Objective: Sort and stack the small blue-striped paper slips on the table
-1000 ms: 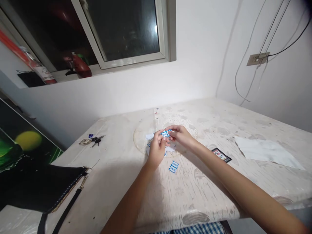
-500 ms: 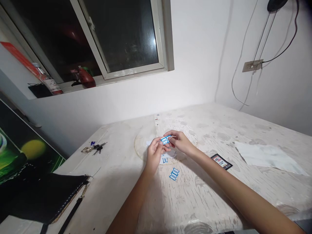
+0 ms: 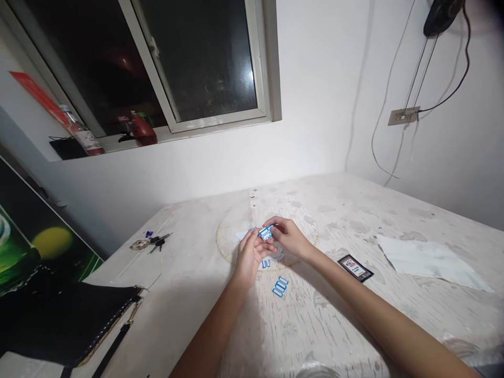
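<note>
Above the middle of the table, a small flat white piece with blue printing (image 3: pixel 266 232) is held up between both hands. My left hand (image 3: pixel 251 251) pinches its left edge, with the other fingers curled under it. The thumb and fingers of my right hand (image 3: pixel 288 234) close on its right side. Flat blue-outlined strips (image 3: pixel 280 286) lie on the table just below the hands. A smaller blue-outlined piece (image 3: pixel 266 263) lies closer, partly covered by my left hand. Pale scraps beneath the hands are mostly hidden.
A black-framed card (image 3: pixel 355 268) and a white cloth or paper sheet (image 3: pixel 433 261) lie to the right on the table (image 3: pixel 197 231). Keys (image 3: pixel 158 241) and a black bag (image 3: pixel 66 320) are at left. Bottles (image 3: pixel 144 128) stand on the windowsill.
The view has shifted slightly. Both hands keep hold of the blue-and-white piece, which is turned a little, and the left fingers have shifted along it.
</note>
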### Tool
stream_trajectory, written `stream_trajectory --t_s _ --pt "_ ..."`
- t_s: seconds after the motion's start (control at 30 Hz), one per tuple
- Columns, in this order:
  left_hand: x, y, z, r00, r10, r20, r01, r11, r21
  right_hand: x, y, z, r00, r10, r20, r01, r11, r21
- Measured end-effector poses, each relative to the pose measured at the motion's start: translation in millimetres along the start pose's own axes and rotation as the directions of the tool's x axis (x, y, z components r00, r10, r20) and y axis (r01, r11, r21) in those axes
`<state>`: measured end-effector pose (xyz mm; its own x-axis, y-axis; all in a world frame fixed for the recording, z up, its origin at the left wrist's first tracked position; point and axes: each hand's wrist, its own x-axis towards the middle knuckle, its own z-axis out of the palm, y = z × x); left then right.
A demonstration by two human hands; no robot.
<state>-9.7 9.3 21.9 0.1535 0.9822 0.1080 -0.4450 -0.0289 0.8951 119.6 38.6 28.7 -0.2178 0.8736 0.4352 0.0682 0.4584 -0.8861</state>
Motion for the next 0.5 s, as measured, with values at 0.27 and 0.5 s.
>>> stream_trajectory --t_s 0.27,0.5 --pt "1.8 -1.4 -1.9 0.996 -0.083 -0.038 0.081 0.995 -0.057 -1.8 3.0 5.2 0.988 -0.154 0.014 0.153 0.964 -0.215" --pt "2.1 0.9 0.1 0.996 -0.09 -0.017 0.09 0.996 0.0 -0.5 5.6 2.4 0.994 -0.102 0.034 0.107 0.976 -0.192"
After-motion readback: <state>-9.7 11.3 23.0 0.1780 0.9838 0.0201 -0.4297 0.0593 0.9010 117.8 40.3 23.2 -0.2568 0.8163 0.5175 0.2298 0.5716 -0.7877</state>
